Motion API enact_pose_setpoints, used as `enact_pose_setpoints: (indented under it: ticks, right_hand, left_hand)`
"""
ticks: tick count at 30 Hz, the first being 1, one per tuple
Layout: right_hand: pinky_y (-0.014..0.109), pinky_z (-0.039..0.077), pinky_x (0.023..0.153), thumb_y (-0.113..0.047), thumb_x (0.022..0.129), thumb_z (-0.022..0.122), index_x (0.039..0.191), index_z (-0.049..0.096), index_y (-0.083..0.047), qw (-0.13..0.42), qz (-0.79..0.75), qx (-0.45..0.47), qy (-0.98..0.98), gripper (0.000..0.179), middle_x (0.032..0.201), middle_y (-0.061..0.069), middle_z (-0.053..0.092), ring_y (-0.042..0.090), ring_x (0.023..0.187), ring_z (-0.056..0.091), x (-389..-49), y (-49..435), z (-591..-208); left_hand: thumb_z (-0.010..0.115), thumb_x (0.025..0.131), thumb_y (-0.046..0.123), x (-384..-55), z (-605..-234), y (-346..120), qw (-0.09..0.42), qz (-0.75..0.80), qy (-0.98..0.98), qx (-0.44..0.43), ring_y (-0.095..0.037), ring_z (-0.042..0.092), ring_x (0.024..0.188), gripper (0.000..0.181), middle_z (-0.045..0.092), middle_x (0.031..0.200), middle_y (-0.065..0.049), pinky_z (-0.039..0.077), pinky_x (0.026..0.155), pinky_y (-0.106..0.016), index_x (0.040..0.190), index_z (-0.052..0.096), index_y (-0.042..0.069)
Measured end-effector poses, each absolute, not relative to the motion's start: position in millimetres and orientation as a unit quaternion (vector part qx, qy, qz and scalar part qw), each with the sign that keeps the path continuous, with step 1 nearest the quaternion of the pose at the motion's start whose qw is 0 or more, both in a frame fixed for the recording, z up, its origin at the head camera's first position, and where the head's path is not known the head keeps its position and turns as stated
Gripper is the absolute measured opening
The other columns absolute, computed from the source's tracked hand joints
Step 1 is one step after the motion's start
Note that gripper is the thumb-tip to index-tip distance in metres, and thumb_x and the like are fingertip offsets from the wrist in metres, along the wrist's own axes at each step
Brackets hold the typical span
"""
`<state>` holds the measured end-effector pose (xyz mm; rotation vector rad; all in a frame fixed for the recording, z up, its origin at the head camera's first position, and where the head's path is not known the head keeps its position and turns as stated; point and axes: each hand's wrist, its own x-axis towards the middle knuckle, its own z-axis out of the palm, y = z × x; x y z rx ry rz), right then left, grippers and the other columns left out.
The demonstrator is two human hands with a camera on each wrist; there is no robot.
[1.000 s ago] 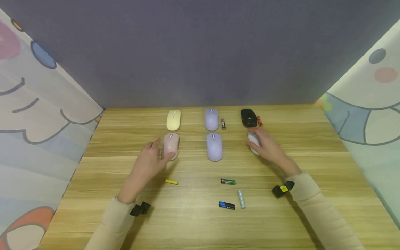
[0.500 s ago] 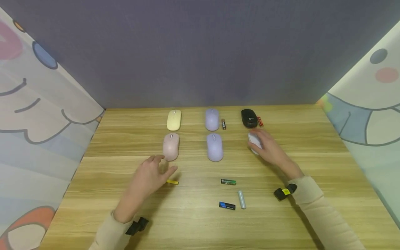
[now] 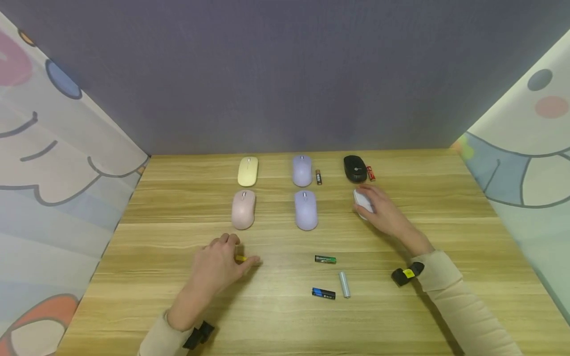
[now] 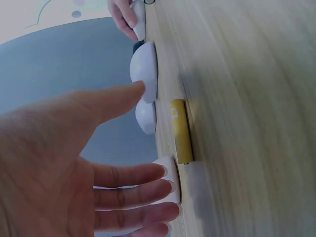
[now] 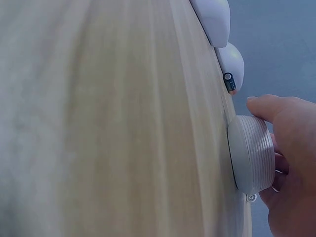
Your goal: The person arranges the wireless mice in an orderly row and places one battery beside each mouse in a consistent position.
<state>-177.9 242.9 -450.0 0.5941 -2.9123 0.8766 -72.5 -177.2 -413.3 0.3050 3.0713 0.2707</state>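
My left hand [image 3: 217,267] hovers over a yellow battery [image 4: 182,131] lying on the table. In the left wrist view its thumb and fingers are spread and nearly straight, with the battery just past the fingertips, apart from them. In the head view that hand partly covers the battery. At the right, my right hand [image 3: 386,213] holds a white mouse [image 3: 362,203], thumb on one side and fingers on the other. Ribbed side grooves show on this mouse [image 5: 251,153] in the right wrist view; it sits on the table.
Around stand a pink mouse [image 3: 243,210], two lilac mice [image 3: 306,211], a yellow mouse [image 3: 247,171] and a black mouse [image 3: 355,168]. Green [image 3: 325,259], blue-black [image 3: 323,293] and silver [image 3: 344,284] batteries lie in front; a black battery [image 3: 318,177] and a red battery [image 3: 371,173] lie behind.
My left hand has left the pink mouse and come back toward me, down over the yellow battery. The right hand stays at the white mouse.
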Motion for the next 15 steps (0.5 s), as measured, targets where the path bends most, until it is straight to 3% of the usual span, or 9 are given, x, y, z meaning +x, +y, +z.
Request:
enact_pose_setpoints:
  ticks: [10,15]
  right_hand:
    - [0.058,0.049,0.095,-0.018,0.100,0.066,0.145,0.049,0.008,0.013,0.286,0.188,-0.939,0.055,0.152,0.029,0.044,0.047,0.133,0.046,-178.6,243.9,-449.0]
    - [0.058,0.049,0.095,-0.018,0.100,0.067,0.145,0.049,0.008,0.012,0.284,0.191,-0.940,0.055,0.152,0.029,0.044,0.047,0.132,0.047,-179.4,244.4,-449.3]
  left_hand:
    - [0.083,0.081,0.055,-68.6,-421.3,-178.2,-0.003,0.077,0.989,0.130,-0.020,0.065,0.068,0.050,0.065,0.081,-0.002,0.051,0.050,-0.029,0.095,0.070,0.009]
    - [0.083,0.082,0.051,-66.9,-421.3,-178.5,0.012,0.080,0.989,0.126,-0.015,0.055,0.059,0.044,0.057,0.072,0.002,0.044,0.046,-0.027,0.089,0.068,0.010]
